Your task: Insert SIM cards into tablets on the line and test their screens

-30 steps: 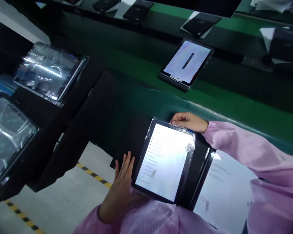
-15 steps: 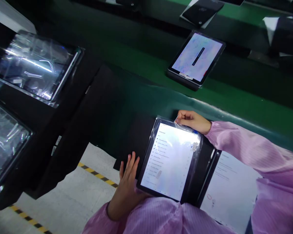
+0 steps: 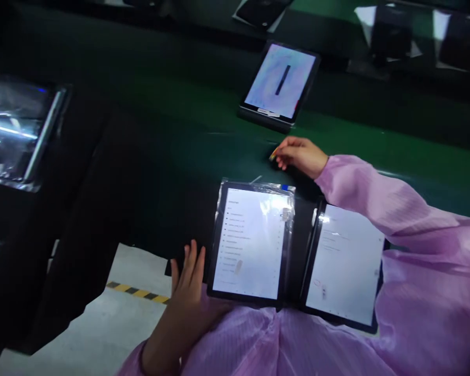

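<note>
My left hand (image 3: 190,290) rests with its fingers spread at the table's near edge, beside the lower left corner of a tablet (image 3: 250,245) in a clear plastic sleeve. This tablet lies face up, lit, showing a list. From its top edge a thin pale sliver (image 3: 256,179) sticks out. My right hand (image 3: 301,155) is above the green table, beyond the tablet and apart from it. Its thumb and fingers pinch a small yellowish-orange piece (image 3: 274,153), too small to name. A second lit tablet (image 3: 342,263) lies to the right, below my right forearm.
Farther back, another lit tablet (image 3: 280,81) lies on a dark block on the green surface (image 3: 348,115). Several dark devices on white sheets line the far side, one dark device (image 3: 391,31) among them. At left are sleeved tablets (image 3: 15,130). Striped floor tape (image 3: 137,292) shows below.
My right hand has left the tablet's top edge and moved away from it, now with the small yellowish piece in its pinch. My left hand stays beside the tablet. The view has shifted right.
</note>
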Demonstrator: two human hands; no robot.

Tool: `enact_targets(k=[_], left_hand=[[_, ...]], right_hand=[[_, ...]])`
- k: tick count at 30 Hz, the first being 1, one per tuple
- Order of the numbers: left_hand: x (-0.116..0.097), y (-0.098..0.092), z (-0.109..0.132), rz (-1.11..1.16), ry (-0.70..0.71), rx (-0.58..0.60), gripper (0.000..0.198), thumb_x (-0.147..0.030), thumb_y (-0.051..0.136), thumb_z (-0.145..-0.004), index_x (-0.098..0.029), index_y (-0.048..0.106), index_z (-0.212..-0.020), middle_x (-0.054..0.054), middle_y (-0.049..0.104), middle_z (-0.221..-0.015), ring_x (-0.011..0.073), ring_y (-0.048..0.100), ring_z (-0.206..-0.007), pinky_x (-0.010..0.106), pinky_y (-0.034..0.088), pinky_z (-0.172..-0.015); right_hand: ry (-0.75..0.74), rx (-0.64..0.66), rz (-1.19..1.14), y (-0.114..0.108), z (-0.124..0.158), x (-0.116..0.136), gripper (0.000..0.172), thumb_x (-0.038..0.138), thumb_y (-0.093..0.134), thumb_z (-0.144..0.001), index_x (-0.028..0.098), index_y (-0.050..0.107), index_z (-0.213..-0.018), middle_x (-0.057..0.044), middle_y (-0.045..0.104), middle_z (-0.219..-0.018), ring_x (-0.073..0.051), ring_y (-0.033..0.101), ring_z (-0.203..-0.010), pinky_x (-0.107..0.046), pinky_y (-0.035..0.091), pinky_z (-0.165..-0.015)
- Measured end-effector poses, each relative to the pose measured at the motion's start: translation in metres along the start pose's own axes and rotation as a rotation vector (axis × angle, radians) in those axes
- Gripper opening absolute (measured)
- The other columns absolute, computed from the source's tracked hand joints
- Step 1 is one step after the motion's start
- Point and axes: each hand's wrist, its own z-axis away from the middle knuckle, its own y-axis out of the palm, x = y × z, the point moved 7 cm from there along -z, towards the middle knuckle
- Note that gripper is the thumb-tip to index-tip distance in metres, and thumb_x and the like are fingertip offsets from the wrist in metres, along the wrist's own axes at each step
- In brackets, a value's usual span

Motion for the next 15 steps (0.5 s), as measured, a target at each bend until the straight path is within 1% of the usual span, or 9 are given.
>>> enact_targets(k=[2,4,5,7,9,11,13,14,15], left_hand=[[-0.019,-0.024,-0.014,0.012,0.049,-0.058,0.115,-0.071,0.058,-0.078,-0.020,-0.009,-0.156,0.022,-0.002,-0.163,0.0474,0.003,-0.148,0.077,0.016,-0.110],[-0.053,-0.040,-0.031,0.050,0.150,-0.090,0.107,-0.064,0.057,-0.083,-0.021,-0.009,-0.156,0.018,-0.003,-0.164,0.0435,-0.001,-0.149,0.073,0.016,-0.113],[-0.074,-0.043,-0.039,0.065,0.222,-0.083,0.107,-0.060,0.058,-0.085,-0.021,-0.011,-0.156,0.018,-0.002,-0.164,0.0416,0.000,-0.149,0.070,0.018,-0.115],[-0.118,-0.036,-0.051,0.071,0.377,-0.007,0.116,-0.055,0.065,-0.082,-0.018,-0.018,-0.154,0.022,0.001,-0.163,0.0392,0.004,-0.150,0.066,0.020,-0.117],[-0.155,-0.016,-0.055,0.061,0.511,0.112,0.132,-0.054,0.074,-0.075,-0.015,-0.026,-0.151,0.026,0.005,-0.161,0.0377,0.007,-0.149,0.062,0.021,-0.119],[-0.181,0.006,-0.052,0.062,0.590,0.207,0.143,-0.056,0.079,-0.068,-0.014,-0.033,-0.147,0.027,0.008,-0.159,0.0363,0.009,-0.149,0.060,0.022,-0.120],[-0.194,0.024,-0.045,0.057,0.593,0.250,0.148,-0.056,0.081,-0.065,-0.014,-0.035,-0.146,0.027,0.009,-0.159,0.0356,0.009,-0.149,0.059,0.023,-0.120],[-0.197,0.031,-0.042,0.048,0.576,0.255,0.149,-0.056,0.082,-0.064,-0.015,-0.036,-0.145,0.027,0.008,-0.159,0.0358,0.009,-0.148,0.059,0.025,-0.119],[-0.199,0.037,-0.038,0.036,0.552,0.252,0.150,-0.055,0.083,-0.063,-0.015,-0.036,-0.145,0.027,0.008,-0.159,0.0363,0.009,-0.148,0.059,0.027,-0.118]], right_hand=[[-0.064,-0.222,0.024,-0.065,0.030,0.007,0.011,0.011,0.053,-0.081,0.018,0.048,-0.074,0.000,0.058,-0.072,-0.008,0.053,-0.064,-0.026,0.045,-0.068],[-0.065,-0.440,0.125,-0.133,0.084,-0.005,0.008,0.011,0.054,-0.081,0.017,0.052,-0.076,-0.001,0.057,-0.074,-0.008,0.051,-0.067,-0.028,0.043,-0.073],[0.007,-0.566,0.294,-0.164,0.116,-0.021,0.006,0.016,0.055,-0.081,0.017,0.054,-0.076,0.000,0.056,-0.071,-0.010,0.050,-0.067,-0.029,0.042,-0.073],[0.219,-0.622,0.525,-0.207,0.173,-0.068,0.008,0.021,0.054,-0.081,0.020,0.057,-0.073,-0.004,0.061,-0.078,-0.016,0.055,-0.076,-0.034,0.044,-0.080],[0.333,-0.602,0.591,-0.228,0.211,-0.118,0.007,0.023,0.057,-0.075,0.021,0.057,-0.069,-0.009,0.064,-0.079,-0.023,0.059,-0.081,-0.041,0.045,-0.081],[0.376,-0.644,0.657,-0.236,0.230,-0.151,0.006,0.026,0.062,-0.070,0.021,0.060,-0.074,-0.017,0.064,-0.089,-0.034,0.057,-0.095,-0.051,0.042,-0.089],[0.314,-0.761,0.754,-0.236,0.230,-0.155,0.028,0.033,0.065,-0.070,0.018,0.063,-0.093,-0.026,0.057,-0.111,-0.042,0.048,-0.114,-0.057,0.034,-0.099],[0.220,-0.791,0.788,-0.232,0.223,-0.147,0.037,0.037,0.063,-0.072,0.017,0.062,-0.103,-0.027,0.052,-0.120,-0.042,0.043,-0.121,-0.058,0.030,-0.102],[0.100,-0.759,0.797,-0.223,0.211,-0.136,0.042,0.041,0.061,-0.075,0.016,0.061,-0.108,-0.026,0.050,-0.123,-0.041,0.041,-0.123,-0.057,0.029,-0.104]])
